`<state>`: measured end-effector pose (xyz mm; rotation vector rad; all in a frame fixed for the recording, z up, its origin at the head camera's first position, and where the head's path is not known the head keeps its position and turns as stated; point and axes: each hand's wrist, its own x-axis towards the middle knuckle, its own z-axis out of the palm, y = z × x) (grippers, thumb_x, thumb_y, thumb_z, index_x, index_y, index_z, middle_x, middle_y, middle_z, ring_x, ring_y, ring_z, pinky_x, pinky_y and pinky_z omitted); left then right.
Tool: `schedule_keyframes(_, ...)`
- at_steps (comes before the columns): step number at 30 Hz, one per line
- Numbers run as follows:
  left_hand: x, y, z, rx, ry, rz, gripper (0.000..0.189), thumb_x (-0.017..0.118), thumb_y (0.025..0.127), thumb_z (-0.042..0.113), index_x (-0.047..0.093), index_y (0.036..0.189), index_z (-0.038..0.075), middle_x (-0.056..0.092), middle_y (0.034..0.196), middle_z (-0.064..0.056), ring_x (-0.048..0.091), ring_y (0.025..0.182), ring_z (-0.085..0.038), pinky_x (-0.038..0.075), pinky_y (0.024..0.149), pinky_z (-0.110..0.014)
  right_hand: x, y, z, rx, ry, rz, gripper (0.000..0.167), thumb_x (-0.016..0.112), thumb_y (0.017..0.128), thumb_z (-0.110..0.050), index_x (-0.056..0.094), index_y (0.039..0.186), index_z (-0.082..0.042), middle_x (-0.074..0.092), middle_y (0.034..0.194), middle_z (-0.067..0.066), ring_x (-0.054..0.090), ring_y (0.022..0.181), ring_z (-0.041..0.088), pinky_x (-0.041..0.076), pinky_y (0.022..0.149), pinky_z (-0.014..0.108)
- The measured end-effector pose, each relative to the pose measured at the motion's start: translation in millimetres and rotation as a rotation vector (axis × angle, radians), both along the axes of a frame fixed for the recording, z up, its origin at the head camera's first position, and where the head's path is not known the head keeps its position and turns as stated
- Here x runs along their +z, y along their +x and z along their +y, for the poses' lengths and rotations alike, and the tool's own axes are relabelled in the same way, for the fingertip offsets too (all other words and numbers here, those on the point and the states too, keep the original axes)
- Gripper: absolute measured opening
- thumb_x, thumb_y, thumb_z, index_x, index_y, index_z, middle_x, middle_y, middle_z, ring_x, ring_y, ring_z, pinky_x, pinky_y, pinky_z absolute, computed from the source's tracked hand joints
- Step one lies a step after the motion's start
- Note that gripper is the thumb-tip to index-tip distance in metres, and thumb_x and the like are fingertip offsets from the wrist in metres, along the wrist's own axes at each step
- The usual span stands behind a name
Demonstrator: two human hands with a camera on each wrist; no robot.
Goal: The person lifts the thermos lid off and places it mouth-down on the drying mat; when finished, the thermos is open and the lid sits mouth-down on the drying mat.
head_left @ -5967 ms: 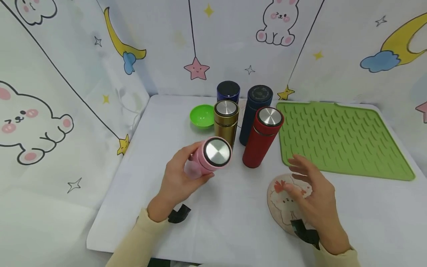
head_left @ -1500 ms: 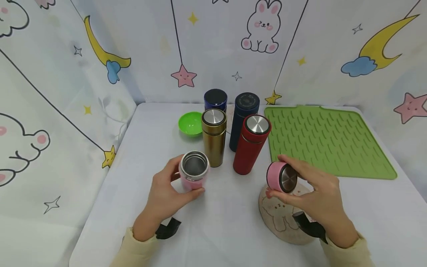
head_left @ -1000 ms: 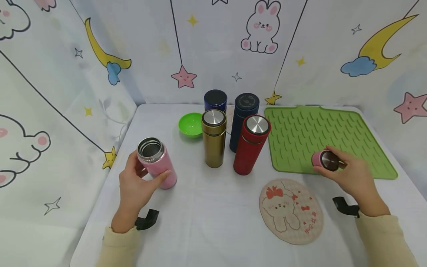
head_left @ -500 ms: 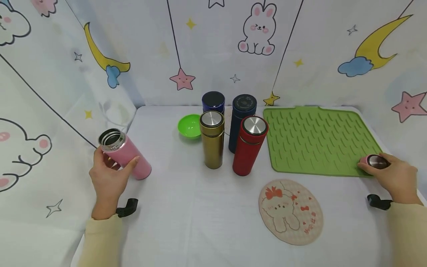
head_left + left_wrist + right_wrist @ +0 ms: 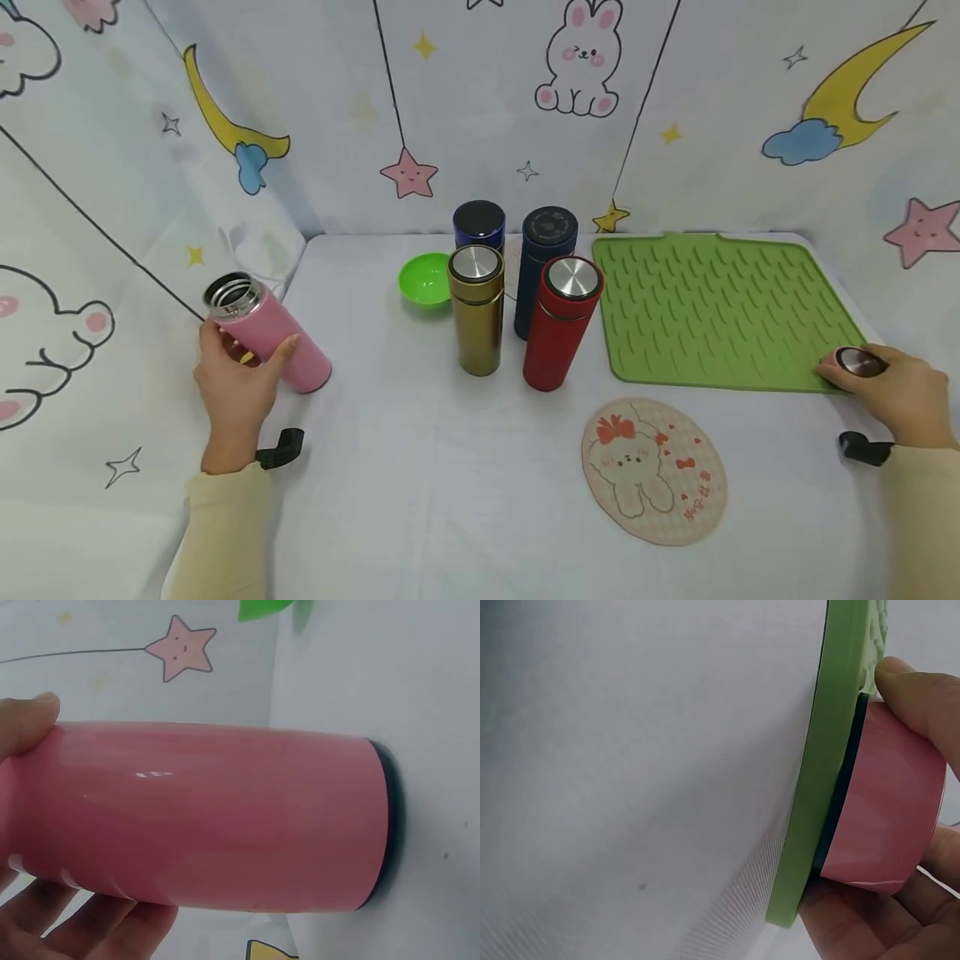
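Left fingers (image 5: 139, 930) clamped round one pink bottle (image 5: 273, 329), right fingers (image 5: 838, 922) pinching one lid (image 5: 889, 802), four capped bottles (image 5: 528, 287) between

Both sleeves (image 5: 225, 533) are pale yellow and plain; a black, bent bracket (image 5: 281, 448) juts inward near each cuff (image 5: 228, 479).

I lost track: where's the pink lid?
In the head view, the pink lid is far right, in the right hand, on the near right corner of the green mat.
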<state>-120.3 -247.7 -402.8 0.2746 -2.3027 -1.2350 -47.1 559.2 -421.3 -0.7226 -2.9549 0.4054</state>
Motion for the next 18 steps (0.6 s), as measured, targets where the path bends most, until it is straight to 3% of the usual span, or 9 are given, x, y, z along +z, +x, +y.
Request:
schedule_keyframes(9,-3.3,2.8,1.5,-0.008,-0.008,-0.039,0.080,0.088,0.084,0.027,0.044,0.150,0.025,0.063,0.143,-0.001,0.060,0.112,-0.006,0.053,0.092,-0.009,-2.4,-3.0,0.3,-0.018,-0.017,-0.036,0.100,0.069,0.092,-0.060,0.038,0.147,0.018,0.043,0.139,0.050,0.042,0.126,0.065,0.038,0.106,0.076)
schedule_keyframes(13,-3.4,4.5,1.7,-0.029,0.016,-0.078,0.080,0.086,0.086,0.028,0.040,0.152,0.026,0.058,0.148,0.000,0.061,0.122,-0.017,0.056,0.104,-0.024,-2.7,-2.9,-0.1,-0.045,-0.050,-0.056,0.107,0.069,0.091,-0.062,0.029,0.153,0.016,0.039,0.145,0.048,0.038,0.132,0.065,0.036,0.108,0.075)
schedule_keyframes(18,-5.5,7.0,1.1,-0.061,0.104,-0.172,0.085,0.083,0.090,0.030,0.031,0.157,0.027,0.050,0.156,-0.001,0.054,0.138,-0.027,0.049,0.117,-0.043,0.7,0.4,-1.9,-0.102,-0.068,-0.089,0.118,0.068,0.090,-0.067,0.016,0.158,0.014,0.038,0.146,0.046,0.041,0.135,0.063,0.040,0.106,0.074)
